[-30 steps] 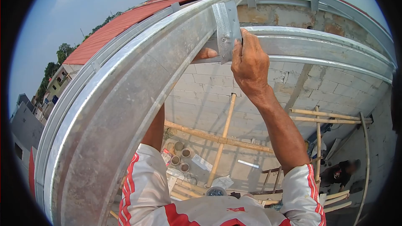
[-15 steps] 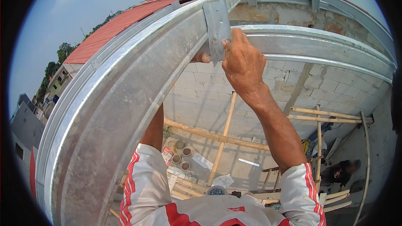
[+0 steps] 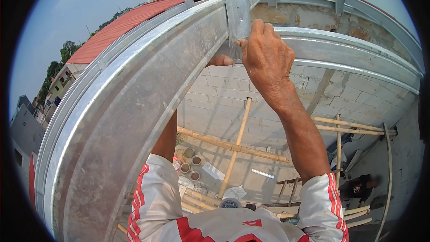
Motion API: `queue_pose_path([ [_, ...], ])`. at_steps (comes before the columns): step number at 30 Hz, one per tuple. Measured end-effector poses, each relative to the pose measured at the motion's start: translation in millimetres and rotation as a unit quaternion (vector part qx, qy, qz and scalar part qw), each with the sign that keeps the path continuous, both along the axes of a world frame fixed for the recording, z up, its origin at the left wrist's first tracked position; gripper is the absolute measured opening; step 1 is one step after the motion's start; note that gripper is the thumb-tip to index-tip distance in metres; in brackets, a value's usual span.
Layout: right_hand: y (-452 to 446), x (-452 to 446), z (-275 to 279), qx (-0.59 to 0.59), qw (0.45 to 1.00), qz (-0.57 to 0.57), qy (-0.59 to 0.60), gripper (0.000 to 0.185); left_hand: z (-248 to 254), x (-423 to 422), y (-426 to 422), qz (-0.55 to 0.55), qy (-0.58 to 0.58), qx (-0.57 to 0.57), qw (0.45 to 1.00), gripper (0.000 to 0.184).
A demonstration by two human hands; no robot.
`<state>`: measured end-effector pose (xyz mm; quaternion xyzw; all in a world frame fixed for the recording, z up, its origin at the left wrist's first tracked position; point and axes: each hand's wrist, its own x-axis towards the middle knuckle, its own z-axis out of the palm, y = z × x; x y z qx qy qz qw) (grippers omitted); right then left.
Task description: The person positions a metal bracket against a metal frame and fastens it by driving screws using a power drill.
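Note:
My right hand pinches the lower right edge of a small metal bracket. The bracket stands roughly upright where the large curved-looking metal beam meets a second metal beam. Of my left hand only fingertips show, below the bracket's lower left edge; the rest is hidden behind the large beam, and what it grips cannot be made out.
Far below are bamboo poles, several round pots, a bucket and a person in dark clothing. A block wall stands ahead. Red roofing lies beyond the large beam.
The bracket first shifted left and tilted, then moved back right with my right hand. Its face now looks turned differently. My left fingertips show more than half a second ago.

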<state>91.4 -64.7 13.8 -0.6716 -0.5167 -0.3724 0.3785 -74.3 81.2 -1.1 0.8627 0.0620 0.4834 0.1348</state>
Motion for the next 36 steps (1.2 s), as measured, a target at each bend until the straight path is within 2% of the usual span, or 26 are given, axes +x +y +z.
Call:
queue_pose_path([
  [8,-5,10,16,-0.036,0.998,-0.034,-0.032,0.035,-6,5,8,-0.012,0.024,-0.012,1.0,0.064],
  [10,-5,15,16,-0.019,0.995,-0.052,-0.082,0.053,-10,11,9,-0.013,0.033,-0.019,0.999,0.064],
  [11,-5,18,16,-0.02,0.995,-0.054,-0.082,0.053,-13,16,11,-0.008,0.033,-0.024,0.999,0.064],
  [13,-4,27,13,0.075,0.979,-0.071,-0.174,0.065,-15,26,0,0.002,0.02,-0.041,0.999,0.064],
  [16,0,40,14,0.082,0.97,-0.083,-0.212,0.074,-12,34,-53,0.03,-0.041,-0.073,0.996,0.062],
  [17,0,41,14,0.083,0.97,-0.083,-0.212,0.074,-16,38,-63,0.041,-0.065,-0.083,0.994,0.061],
  [18,-1,42,15,0.025,0.983,-0.059,-0.172,0.074,-19,43,-73,0.05,-0.09,-0.093,0.99,0.06],
  [19,-1,43,15,-0.032,0.99,-0.035,-0.131,0.075,-26,48,-71,0.111,-0.155,-0.007,0.982,0.055],
  [20,-1,44,15,-0.031,0.99,-0.036,-0.13,0.075,-31,53,-71,0.17,-0.218,0.08,0.958,0.05],
  [21,-1,44,15,-0.047,0.993,-0.02,-0.108,0.074,-32,55,-74,0.169,-0.218,0.081,0.958,0.05],
  [23,-1,45,15,-0.063,0.994,-0.001,-0.086,0.073,-35,59,-79,0.141,-0.149,-0.1,0.974,0.038],
  [26,-4,44,19,-0.072,0.994,0.018,-0.085,0.072,-27,65,-86,0.144,-0.128,-0.159,0.968,0.029],
  [28,-8,41,22,-0.087,0.992,0.021,-0.083,0.051,-26,71,-87,0.13,-0.137,-0.169,0.967,0.024],
  [31,-6,42,20,-0.071,0.993,0.029,-0.088,0.049,-29,75,-87,0.13,-0.16,-0.153,0.966,0.017],
  [35,-4,43,20,-0.07,0.993,0.026,-0.092,0.048,-31,80,-86,0.164,-0.184,-0.13,0.961,0.027],
  [36,-4,43,20,-0.09,0.992,0.019,-0.087,0.057,-31,80,-87,0.165,-0.183,-0.129,0.961,0.027],
])
